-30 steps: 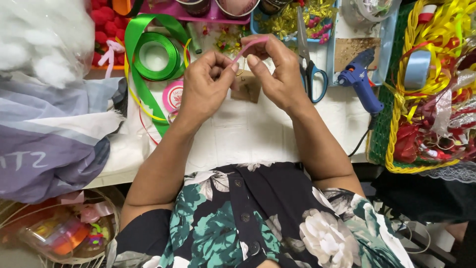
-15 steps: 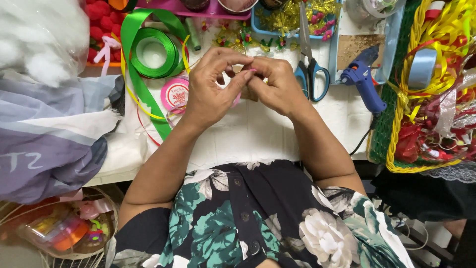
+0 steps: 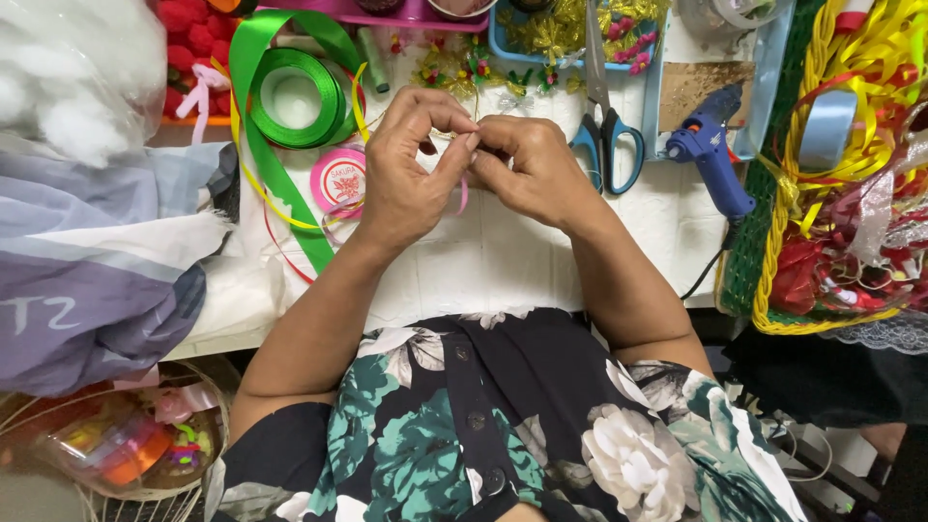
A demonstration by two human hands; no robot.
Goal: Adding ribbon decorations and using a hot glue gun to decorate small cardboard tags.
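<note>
Over the middle of the white tabletop (image 3: 503,261), the left hand (image 3: 411,169) and right hand (image 3: 536,169) have drawn together, fingertips now pinching a thin pink ribbon (image 3: 464,196) folded smaller than before, suggesting shaping progresses.

The left hand (image 3: 411,169) and the right hand (image 3: 527,169) are meeting fingertip to fingertip over the table (image 3: 503,261), pinching a thin ribbon strip (image 3: 464,196) that is hanging between them. Just left of the left hand a small ribbon spool (image 3: 338,179) is lying flat, and beyond it a larger ribbon roll (image 3: 295,97) is sitting with its loose tail trailing toward the table's near edge. Just right of the right hand scissors (image 3: 604,126) are lying, and further right a glue gun (image 3: 713,155) is resting. Well right of both hands a basket (image 3: 773,242) is holding tangled ribbons. Far left, folded cloth (image 3: 97,261) is lying.
</note>
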